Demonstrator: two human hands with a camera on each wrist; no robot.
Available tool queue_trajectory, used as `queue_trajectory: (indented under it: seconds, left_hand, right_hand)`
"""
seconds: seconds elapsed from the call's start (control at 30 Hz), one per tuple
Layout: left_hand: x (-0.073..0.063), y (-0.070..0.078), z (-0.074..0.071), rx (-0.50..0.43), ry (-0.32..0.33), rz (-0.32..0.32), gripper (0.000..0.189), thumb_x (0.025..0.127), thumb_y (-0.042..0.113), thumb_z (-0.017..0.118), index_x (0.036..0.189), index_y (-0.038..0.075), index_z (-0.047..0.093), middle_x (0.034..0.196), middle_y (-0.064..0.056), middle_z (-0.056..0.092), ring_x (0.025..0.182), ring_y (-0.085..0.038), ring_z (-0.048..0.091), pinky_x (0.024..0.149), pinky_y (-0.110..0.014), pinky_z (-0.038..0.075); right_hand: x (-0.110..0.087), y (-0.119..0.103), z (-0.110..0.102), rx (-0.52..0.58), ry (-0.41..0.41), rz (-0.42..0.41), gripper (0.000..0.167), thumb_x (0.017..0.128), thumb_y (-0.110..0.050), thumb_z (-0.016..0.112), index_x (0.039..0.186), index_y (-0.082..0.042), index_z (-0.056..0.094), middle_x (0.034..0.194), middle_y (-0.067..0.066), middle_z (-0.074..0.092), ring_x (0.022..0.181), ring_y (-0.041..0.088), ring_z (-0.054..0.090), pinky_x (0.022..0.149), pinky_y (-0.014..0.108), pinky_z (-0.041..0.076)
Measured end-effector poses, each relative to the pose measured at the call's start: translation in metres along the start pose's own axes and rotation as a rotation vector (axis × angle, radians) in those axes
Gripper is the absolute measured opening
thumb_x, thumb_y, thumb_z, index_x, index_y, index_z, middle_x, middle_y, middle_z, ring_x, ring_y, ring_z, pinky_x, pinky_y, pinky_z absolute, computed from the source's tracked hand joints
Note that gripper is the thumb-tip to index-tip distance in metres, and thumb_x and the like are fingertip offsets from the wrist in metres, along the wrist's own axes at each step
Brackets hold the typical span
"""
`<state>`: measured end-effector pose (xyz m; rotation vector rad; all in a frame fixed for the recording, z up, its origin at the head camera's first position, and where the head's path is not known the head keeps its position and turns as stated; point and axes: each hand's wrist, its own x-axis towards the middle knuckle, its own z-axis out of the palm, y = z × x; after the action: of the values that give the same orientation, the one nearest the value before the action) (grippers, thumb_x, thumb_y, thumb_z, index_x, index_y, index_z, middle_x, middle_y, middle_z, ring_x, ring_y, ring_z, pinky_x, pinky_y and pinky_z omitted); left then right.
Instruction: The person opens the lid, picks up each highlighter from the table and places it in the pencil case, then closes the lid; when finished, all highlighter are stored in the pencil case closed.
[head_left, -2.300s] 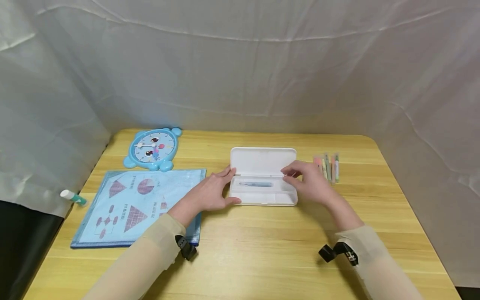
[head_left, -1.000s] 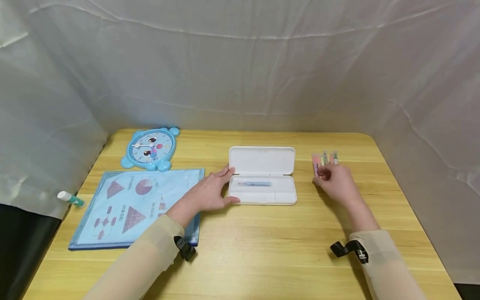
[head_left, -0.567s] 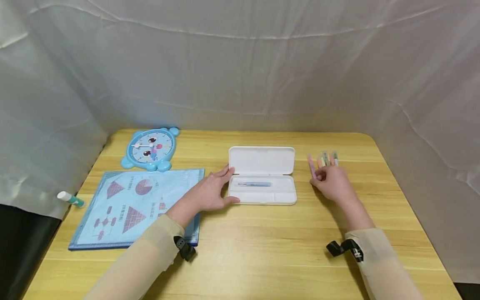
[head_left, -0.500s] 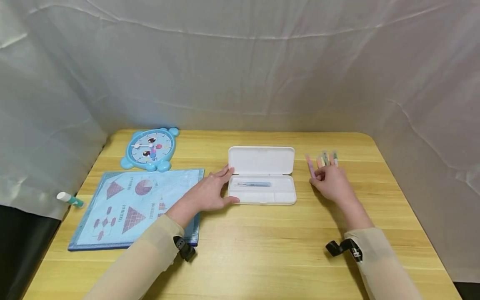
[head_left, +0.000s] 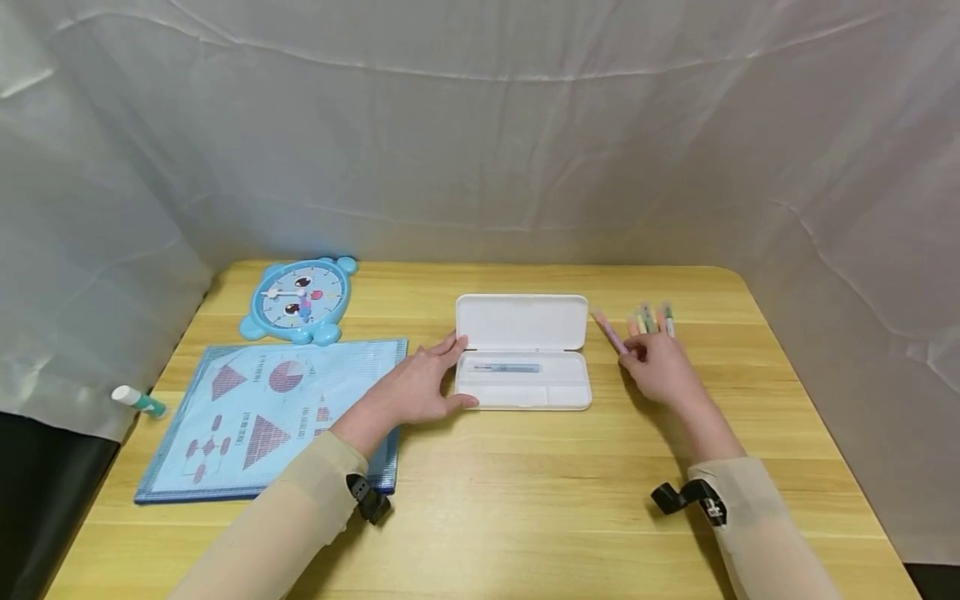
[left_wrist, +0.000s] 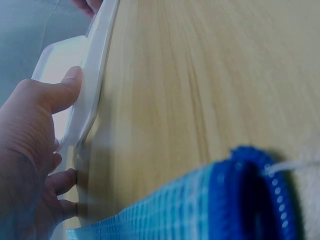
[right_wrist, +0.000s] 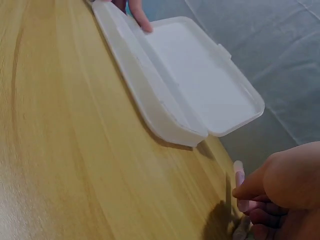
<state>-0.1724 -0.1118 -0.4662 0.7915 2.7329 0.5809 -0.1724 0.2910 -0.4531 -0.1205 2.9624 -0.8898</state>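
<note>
A white pencil case (head_left: 491, 393) lies with its lid (head_left: 522, 322) raised and a light blue pen (head_left: 513, 367) inside. My left hand (head_left: 420, 383) holds its left end, thumb at the front wall and forefinger by the hinge. Right of the case, my right hand (head_left: 660, 367) pinches one end of a slim pink-purple marker (head_left: 609, 332), whose far end points back and left toward the lid. In the right wrist view the marker (right_wrist: 240, 177) shows between thumb and fingers. Several pastel markers (head_left: 647, 317) lie just behind that hand, partly hidden by it.
A blue mesh zip pouch (head_left: 262, 375) with printed shapes lies partly under the left forearm. Behind it is a blue toy clock (head_left: 303, 298). A green glue stick (head_left: 142, 402) with a white cap sits at the table's left edge. Grey cloth (head_left: 480, 167) hangs around the table.
My right hand has left the case's right end, moved right to the markers and taken the pink-purple one. That marker has swung leftward, away from the others. My left hand stays put.
</note>
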Motion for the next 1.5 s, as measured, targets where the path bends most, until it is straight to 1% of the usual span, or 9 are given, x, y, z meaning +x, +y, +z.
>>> queue_trajectory:
  seconds: [0.07,0.17,0.4,0.53,0.77,0.93,1.1,1.23,1.5]
  left_hand:
    - [0.000,-0.001,0.000,0.001,-0.002,-0.002,0.105,0.094,0.067,0.069,0.169,0.012,0.020,0.174,-0.013,0.017,0.151,-0.037,0.037,0.124,-0.055,0.026]
    - [0.000,-0.003,0.000,0.004,-0.002,-0.004,0.105,0.094,0.067,0.069,0.169,0.013,0.020,0.174,-0.013,0.016,0.151,-0.037,0.037,0.124,-0.055,0.026]
    - [0.000,-0.004,0.000,0.008,0.006,-0.003,0.106,0.094,0.067,0.069,0.169,0.011,0.021,0.173,-0.014,0.018,0.151,-0.038,0.036,0.124,-0.056,0.026]
    - [0.000,-0.004,0.000,0.011,0.009,0.002,0.105,0.094,0.067,0.069,0.169,0.010,0.022,0.173,-0.014,0.018,0.151,-0.038,0.036,0.124,-0.056,0.026]
    - [0.001,-0.004,0.001,0.009,0.009,0.001,0.106,0.094,0.067,0.069,0.169,0.010,0.022,0.174,-0.014,0.018,0.151,-0.037,0.037,0.123,-0.056,0.027]
    - [0.002,-0.003,0.001,0.014,0.005,-0.002,0.106,0.093,0.068,0.069,0.169,0.011,0.021,0.174,-0.013,0.018,0.152,-0.036,0.037,0.124,-0.055,0.027]
    - [0.002,-0.003,0.000,0.019,-0.004,-0.004,0.106,0.093,0.068,0.069,0.169,0.011,0.021,0.173,-0.013,0.017,0.152,-0.037,0.036,0.124,-0.055,0.026]
    - [0.002,-0.002,0.000,0.023,-0.004,0.001,0.106,0.094,0.068,0.068,0.169,0.011,0.021,0.173,-0.013,0.018,0.151,-0.038,0.036,0.123,-0.056,0.027]
    - [0.001,-0.001,-0.001,0.013,0.000,0.021,0.105,0.094,0.067,0.069,0.168,0.009,0.021,0.173,-0.016,0.019,0.150,-0.038,0.038,0.123,-0.057,0.028]
  right_hand:
    - [0.000,-0.002,-0.002,0.023,0.007,0.003,0.027,0.105,-0.011,0.063,0.118,0.011,0.072,0.092,0.015,0.068,0.080,0.030,0.059,0.073,0.043,0.048]
    - [0.000,-0.003,-0.006,0.058,0.026,0.009,0.025,0.106,-0.011,0.061,0.114,0.011,0.070,0.095,0.017,0.067,0.085,0.031,0.059,0.075,0.042,0.048]
    - [0.000,-0.007,-0.018,0.213,0.030,0.020,0.026,0.108,-0.011,0.058,0.116,0.014,0.063,0.096,0.023,0.065,0.077,0.027,0.061,0.061,0.029,0.052]
    - [-0.002,-0.012,-0.023,0.243,0.044,0.001,0.029,0.109,-0.014,0.057,0.120,0.013,0.062,0.102,0.022,0.065,0.085,0.026,0.059,0.067,0.026,0.051]
    - [-0.003,-0.028,-0.029,0.246,0.075,-0.053,0.030,0.109,-0.014,0.059,0.123,0.011,0.065,0.108,0.023,0.067,0.096,0.031,0.062,0.078,0.023,0.050]
    - [-0.003,-0.041,-0.029,0.241,0.091,-0.123,0.028,0.108,-0.014,0.061,0.122,0.010,0.067,0.107,0.021,0.069,0.095,0.031,0.063,0.080,0.024,0.049]
    - [0.000,-0.051,-0.021,0.267,0.122,-0.235,0.021,0.106,-0.008,0.066,0.117,0.009,0.069,0.101,0.018,0.070,0.091,0.027,0.062,0.079,0.024,0.050]
    - [0.002,-0.059,-0.012,0.267,0.133,-0.314,0.016,0.103,-0.004,0.068,0.115,0.008,0.070,0.098,0.015,0.070,0.089,0.027,0.064,0.079,0.029,0.052]
    - [0.008,-0.073,0.009,0.201,0.081,-0.400,0.011,0.099,0.001,0.071,0.110,0.003,0.073,0.096,0.011,0.071,0.086,0.026,0.066,0.078,0.041,0.056]
